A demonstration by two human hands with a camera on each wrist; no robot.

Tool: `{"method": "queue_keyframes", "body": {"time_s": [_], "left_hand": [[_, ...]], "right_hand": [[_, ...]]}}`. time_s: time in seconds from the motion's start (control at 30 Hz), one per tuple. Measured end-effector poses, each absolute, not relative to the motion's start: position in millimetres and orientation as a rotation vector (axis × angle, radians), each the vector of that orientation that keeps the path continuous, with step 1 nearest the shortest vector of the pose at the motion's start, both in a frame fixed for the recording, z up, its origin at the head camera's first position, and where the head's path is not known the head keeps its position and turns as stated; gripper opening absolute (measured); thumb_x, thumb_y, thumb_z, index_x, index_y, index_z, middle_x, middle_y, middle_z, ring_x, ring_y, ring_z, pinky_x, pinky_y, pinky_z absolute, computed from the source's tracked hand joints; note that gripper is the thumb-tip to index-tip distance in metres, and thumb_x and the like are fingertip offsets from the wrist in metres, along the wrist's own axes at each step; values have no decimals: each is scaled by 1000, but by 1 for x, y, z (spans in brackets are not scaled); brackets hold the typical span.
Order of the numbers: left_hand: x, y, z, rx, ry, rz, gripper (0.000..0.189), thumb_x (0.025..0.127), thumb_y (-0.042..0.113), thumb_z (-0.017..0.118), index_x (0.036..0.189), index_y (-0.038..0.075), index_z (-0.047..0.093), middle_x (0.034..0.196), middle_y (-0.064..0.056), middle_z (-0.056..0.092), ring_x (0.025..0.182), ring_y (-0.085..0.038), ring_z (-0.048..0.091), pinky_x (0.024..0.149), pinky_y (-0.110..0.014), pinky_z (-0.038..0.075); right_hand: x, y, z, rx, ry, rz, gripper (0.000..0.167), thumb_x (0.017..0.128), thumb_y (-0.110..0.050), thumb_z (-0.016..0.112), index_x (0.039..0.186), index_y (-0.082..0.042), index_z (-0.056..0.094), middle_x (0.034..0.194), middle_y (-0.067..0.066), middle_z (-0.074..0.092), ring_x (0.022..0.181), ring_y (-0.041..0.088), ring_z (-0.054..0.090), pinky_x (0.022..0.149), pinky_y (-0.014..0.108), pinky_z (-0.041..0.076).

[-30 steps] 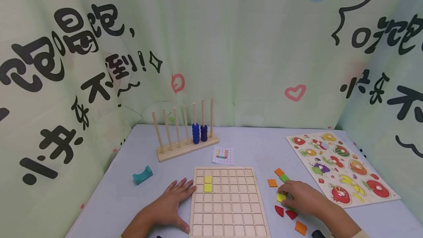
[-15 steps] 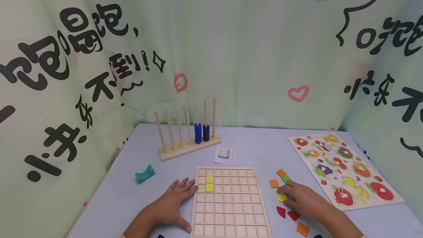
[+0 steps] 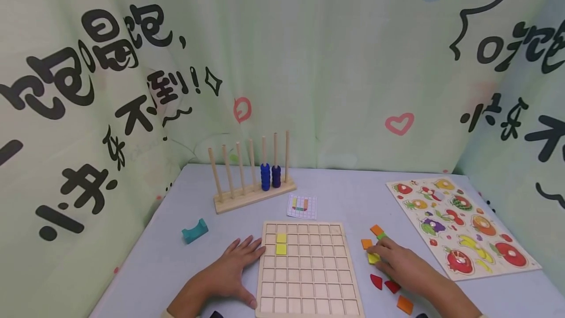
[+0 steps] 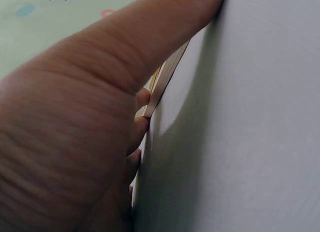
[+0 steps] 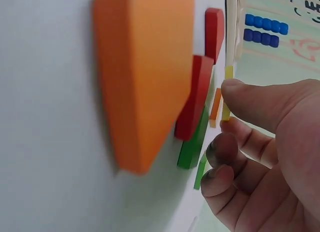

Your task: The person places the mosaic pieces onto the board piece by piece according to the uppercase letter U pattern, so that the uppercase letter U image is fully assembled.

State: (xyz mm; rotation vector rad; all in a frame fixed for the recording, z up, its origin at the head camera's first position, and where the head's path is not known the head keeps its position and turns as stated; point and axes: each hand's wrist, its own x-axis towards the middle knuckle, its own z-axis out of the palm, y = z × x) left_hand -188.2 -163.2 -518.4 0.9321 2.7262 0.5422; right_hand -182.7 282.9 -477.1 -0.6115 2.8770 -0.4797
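Note:
My right hand (image 3: 399, 265) pinches a yellow square tile (image 3: 373, 258) between thumb and index finger, to the right of the wooden grid board (image 3: 309, 277). In the right wrist view the tile (image 5: 228, 72) is held on edge, the other fingers curled behind it. My left hand (image 3: 227, 270) lies at the board's left side, fingers spread, with fingertips and thumb right at the edge. Two yellow tiles (image 3: 281, 249) sit one above the other in the board's upper left cells. The left wrist view shows the thumb and palm large, with the board's side edge (image 4: 167, 76) beyond.
Around my right hand lie orange tiles (image 3: 404, 304), red quarter-round pieces (image 3: 376, 281) and green pieces (image 5: 194, 142). Behind the board are a small pattern card (image 3: 302, 207) and a peg rack (image 3: 256, 197) with blue beads. A teal block (image 3: 194, 231) lies left, a fruit puzzle (image 3: 463, 229) right.
My right hand has moved slightly left and away from me, the yellow tile shifting with it. The left hand keeps its place at the board; the head view has turned a little.

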Motion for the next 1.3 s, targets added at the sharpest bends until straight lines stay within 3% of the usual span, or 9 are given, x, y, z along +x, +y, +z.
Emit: {"method": "queue_keyframes", "body": {"time_s": [0.37, 0.67, 1.3], "left_hand": [[-184, -166, -518, 886, 2715, 532, 125, 53, 86, 66, 153, 20, 33, 160, 1, 22, 148, -26, 8, 115, -55, 4], [-187, -165, -519, 873, 2714, 519, 125, 52, 86, 66, 154, 22, 32, 160, 3, 22, 148, -25, 8, 115, -54, 4], [-189, -161, -518, 865, 2709, 547, 125, 52, 85, 67, 154, 24, 31, 160, 5, 20, 148, -24, 6, 115, -55, 1]], "right_hand": [[-180, 267, -483, -678, 2852, -566, 29, 94, -25, 65, 123, -21, 65, 100, -12, 42, 77, 2, 46, 64, 22, 40], [-183, 252, -484, -796, 2854, -600, 28, 96, -24, 63, 124, -19, 65, 106, -15, 47, 83, 0, 46, 71, 25, 46], [-190, 217, -479, -883, 2834, -650, 30, 95, -25, 64, 123, -17, 65, 109, -14, 49, 86, 2, 48, 73, 25, 47]]}}
